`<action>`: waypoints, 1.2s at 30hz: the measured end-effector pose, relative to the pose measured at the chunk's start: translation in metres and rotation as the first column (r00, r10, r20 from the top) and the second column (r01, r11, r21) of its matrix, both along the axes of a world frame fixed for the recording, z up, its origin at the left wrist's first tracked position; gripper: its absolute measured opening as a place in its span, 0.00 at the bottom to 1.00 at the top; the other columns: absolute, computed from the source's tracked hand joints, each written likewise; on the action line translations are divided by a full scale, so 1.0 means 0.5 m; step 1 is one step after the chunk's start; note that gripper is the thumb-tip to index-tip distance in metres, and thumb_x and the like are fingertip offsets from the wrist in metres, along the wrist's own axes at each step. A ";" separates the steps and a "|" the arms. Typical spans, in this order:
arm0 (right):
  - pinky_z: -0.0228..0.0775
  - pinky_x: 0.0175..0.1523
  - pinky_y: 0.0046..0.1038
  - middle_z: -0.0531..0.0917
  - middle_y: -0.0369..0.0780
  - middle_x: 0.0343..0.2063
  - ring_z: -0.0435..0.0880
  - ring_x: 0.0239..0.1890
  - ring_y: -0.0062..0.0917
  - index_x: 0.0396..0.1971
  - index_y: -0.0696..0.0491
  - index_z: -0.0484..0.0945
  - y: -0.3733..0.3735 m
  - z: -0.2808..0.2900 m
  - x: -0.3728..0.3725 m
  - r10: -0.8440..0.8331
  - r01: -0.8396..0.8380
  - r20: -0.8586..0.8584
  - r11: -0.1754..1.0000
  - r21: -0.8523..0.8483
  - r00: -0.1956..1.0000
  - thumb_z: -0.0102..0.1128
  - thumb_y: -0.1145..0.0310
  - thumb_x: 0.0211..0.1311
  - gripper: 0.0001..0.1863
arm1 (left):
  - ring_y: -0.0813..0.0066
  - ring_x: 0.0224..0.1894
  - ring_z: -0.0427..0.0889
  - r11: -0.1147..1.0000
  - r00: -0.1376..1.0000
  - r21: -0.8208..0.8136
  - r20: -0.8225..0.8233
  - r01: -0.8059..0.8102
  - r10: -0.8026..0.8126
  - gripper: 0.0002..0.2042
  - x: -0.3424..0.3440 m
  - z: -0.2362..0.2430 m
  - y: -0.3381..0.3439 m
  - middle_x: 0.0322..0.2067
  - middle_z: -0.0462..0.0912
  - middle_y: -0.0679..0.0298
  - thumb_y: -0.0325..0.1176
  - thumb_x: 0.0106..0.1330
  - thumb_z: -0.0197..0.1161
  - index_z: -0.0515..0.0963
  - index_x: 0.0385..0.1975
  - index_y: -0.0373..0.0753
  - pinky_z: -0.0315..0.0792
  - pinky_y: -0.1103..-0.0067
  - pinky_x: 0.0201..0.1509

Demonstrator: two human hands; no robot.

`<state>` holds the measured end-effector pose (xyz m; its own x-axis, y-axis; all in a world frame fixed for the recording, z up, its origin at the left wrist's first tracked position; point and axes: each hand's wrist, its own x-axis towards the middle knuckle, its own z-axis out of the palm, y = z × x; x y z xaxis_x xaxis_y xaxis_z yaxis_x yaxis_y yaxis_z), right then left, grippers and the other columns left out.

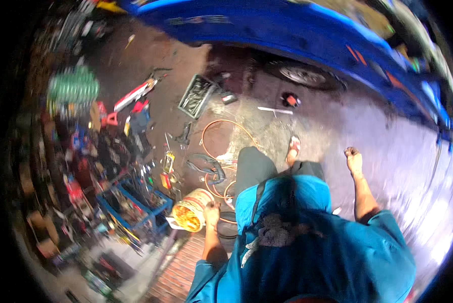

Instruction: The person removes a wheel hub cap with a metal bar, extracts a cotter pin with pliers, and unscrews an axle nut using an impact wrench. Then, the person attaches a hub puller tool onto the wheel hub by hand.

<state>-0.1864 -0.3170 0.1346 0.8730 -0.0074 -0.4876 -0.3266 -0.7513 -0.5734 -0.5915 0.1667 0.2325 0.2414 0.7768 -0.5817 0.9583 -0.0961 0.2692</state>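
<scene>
I look down my blue shirt at a workshop floor. My left hand (211, 212) grips the rim of a white bucket (192, 216) with a yellow inside, carried low at my left side. My right hand (353, 154) swings free at my right with its fingers curled shut and nothing in it. One sandalled foot (293, 149) steps forward on the concrete.
A blue vehicle body (287, 35) with a wheel (303, 74) curves across the top. An orange hose (226, 132) loops on the floor. A black crate (196, 95), a blue tool tray (135, 203) and several scattered tools lie at the left.
</scene>
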 end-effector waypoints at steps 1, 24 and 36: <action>0.69 0.39 0.25 0.79 0.38 0.25 0.77 0.29 0.23 0.34 0.57 0.77 0.021 0.005 0.034 0.037 -0.037 0.015 0.999 -0.017 0.999 0.53 0.66 0.55 0.11 | 0.63 0.19 0.73 0.999 0.987 -0.030 0.164 0.013 -0.008 0.10 0.051 0.058 -0.056 0.16 0.77 0.57 0.34 0.54 0.59 0.74 0.19 0.32 0.66 0.67 0.28; 0.52 0.57 0.36 0.76 0.39 0.44 0.69 0.52 0.33 0.45 0.49 0.74 1.324 0.737 0.533 0.219 0.028 0.974 0.976 -0.217 -0.060 0.58 0.51 0.54 0.22 | 0.67 0.21 0.75 0.697 0.571 -0.359 0.402 -0.620 0.715 0.09 0.012 -0.096 0.527 0.22 0.78 0.62 0.41 0.58 0.59 0.78 0.29 0.42 0.70 0.74 0.24; 0.66 0.43 0.30 0.82 0.42 0.30 0.78 0.33 0.34 0.36 0.51 0.80 1.345 0.779 0.576 -0.314 0.265 0.803 0.943 0.201 0.506 0.48 0.44 0.59 0.24 | 0.76 0.14 0.69 0.499 0.350 -0.703 0.361 -0.507 0.864 0.07 0.052 -0.067 1.017 0.18 0.74 0.64 0.35 0.59 0.57 0.74 0.32 0.39 0.64 0.82 0.16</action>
